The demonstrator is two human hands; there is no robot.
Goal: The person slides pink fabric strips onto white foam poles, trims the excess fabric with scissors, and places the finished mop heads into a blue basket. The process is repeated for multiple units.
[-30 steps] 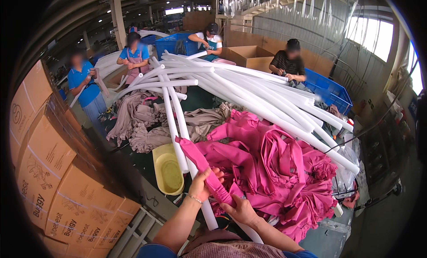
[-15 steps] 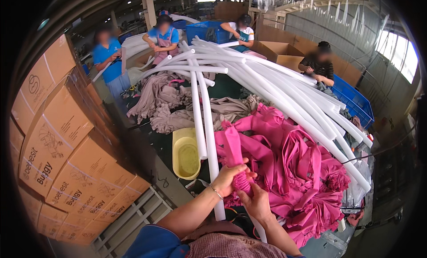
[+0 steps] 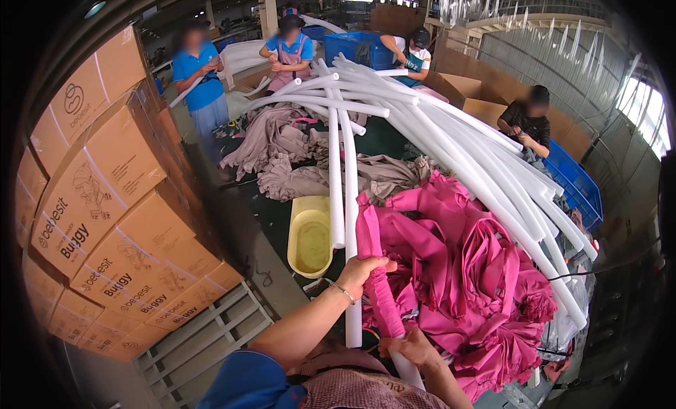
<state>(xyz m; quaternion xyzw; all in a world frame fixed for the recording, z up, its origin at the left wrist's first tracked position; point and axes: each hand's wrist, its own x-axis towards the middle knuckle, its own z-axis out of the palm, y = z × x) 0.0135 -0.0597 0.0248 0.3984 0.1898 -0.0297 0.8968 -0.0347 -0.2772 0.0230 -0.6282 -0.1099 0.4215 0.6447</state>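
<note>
A pink fabric sleeve (image 3: 384, 307) covers part of a white foam tube (image 3: 407, 371) that slants up from my body. My left hand (image 3: 360, 274) is closed around the sleeve partway along, the fabric wrinkled below it. Lower down, my right hand (image 3: 414, 350) grips the tube at the sleeve's bottom end, where bare white foam shows. Above the left hand the sleeve's upper part looks flatter and smoother. A large heap of pink sleeves (image 3: 479, 282) lies directly to the right of both hands.
Left of the hands stands a yellow basin (image 3: 301, 210), beside two long foam tubes. Many white foam tubes (image 3: 451, 148) lie across the table's far and right side. Greyish fabric (image 3: 289, 180) is heaped beyond. Stacked cartons (image 3: 120, 212) rise at left; several people work around the table.
My right hand has moved down toward my body, apart from the left. The bunched sleeve is now stretched out along the tube between them. The view has shifted slightly.
</note>
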